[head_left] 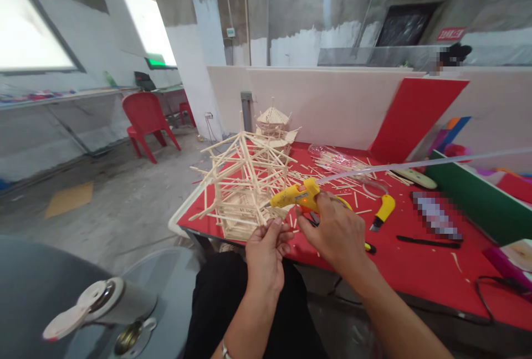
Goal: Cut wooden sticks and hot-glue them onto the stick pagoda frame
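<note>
A yellow glue gun (296, 195) is in my right hand (338, 229), with a long clear glue stick (399, 165) running out of its back to the right. Its nozzle points left, close to the lower front of a pagoda-like frame of thin wooden sticks (245, 176). Just below the nozzle, my left hand (268, 242) has thumb and fingers pinched together at the frame's near corner; what lies between the fingertips is too small to make out. Behind the frame stands a smaller stick pavilion (273, 121) with a pointed roof.
Loose sticks (344, 168) and a plastic bag lie across the red tabletop (399, 270). To the right are a yellow utility knife (383, 212), a black pen-like tool (428, 241) and a green board (482, 193). A flask (120, 298) stands on a stool at lower left.
</note>
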Tool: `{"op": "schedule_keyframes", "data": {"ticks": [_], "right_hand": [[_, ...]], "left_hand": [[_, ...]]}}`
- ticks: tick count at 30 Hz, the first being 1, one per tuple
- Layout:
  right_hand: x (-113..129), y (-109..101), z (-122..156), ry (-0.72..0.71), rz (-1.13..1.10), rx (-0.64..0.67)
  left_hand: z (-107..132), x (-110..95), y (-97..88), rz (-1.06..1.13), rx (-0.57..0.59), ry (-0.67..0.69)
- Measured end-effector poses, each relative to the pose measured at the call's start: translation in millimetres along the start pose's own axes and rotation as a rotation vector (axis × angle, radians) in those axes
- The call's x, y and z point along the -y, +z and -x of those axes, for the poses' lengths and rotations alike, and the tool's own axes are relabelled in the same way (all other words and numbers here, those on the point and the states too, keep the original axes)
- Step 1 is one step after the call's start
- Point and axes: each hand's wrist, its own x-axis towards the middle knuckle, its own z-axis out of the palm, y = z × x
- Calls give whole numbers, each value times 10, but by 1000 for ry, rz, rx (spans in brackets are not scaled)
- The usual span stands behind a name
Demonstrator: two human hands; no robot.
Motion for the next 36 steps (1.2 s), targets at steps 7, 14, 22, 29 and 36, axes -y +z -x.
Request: {"op": "schedule_keyframes", "data": {"ticks": [7,14,22,29,36], "right_hand": [[7,9,2,-28,3,-4],[10,-2,11,-47,-27,27],[-16,11,18,-41,-18,-10],[-12,15,13,-58,-22,4],[-15,38,17,-60,-45,12]], "left_hand": [[14,-3,-19,-56,23,-33],[10,-8,-8,-54,18,-11],[13,-34,2,-40,6,8],[39,-23,-8,-37,5,22],[51,-18,-9,-34,8,18]]}}
